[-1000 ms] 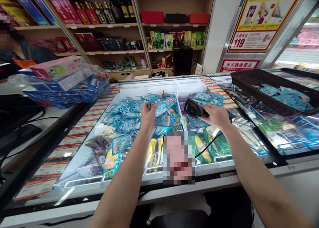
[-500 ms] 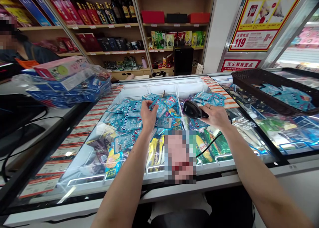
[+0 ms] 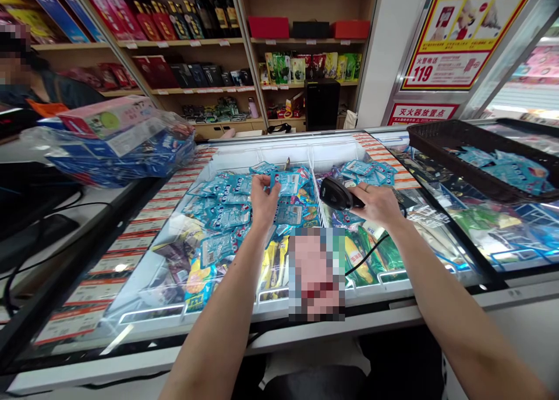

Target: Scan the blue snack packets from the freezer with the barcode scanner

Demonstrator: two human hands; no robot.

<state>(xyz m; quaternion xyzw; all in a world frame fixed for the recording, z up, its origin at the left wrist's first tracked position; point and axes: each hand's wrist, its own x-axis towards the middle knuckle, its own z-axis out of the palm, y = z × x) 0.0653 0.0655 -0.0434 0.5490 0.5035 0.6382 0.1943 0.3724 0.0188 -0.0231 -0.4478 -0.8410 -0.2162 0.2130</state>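
My left hand (image 3: 264,199) pinches a small blue packet (image 3: 288,183) by its left end, and a white barcode label shows on the packet. Around and below that hand lies a pile of similar blue packets (image 3: 229,212) on the freezer's glass top. My right hand (image 3: 379,204) is wrapped round the handle of a black barcode scanner (image 3: 335,194), whose head points left toward the held packet. Its black cable runs down from the hand. A smaller group of blue packets (image 3: 367,172) lies beyond the scanner.
A brown basket (image 3: 463,176) holding more blue packets stands at the right. Plastic-wrapped boxes (image 3: 117,147) are stacked on the left. Price labels (image 3: 126,243) line the freezer. A pixelated item (image 3: 312,266) lies near the front edge. Behind are shelves and a person at the far left.
The packet in my left hand has turned so that its barcode side faces up and toward the scanner. My right hand and the scanner have barely shifted.
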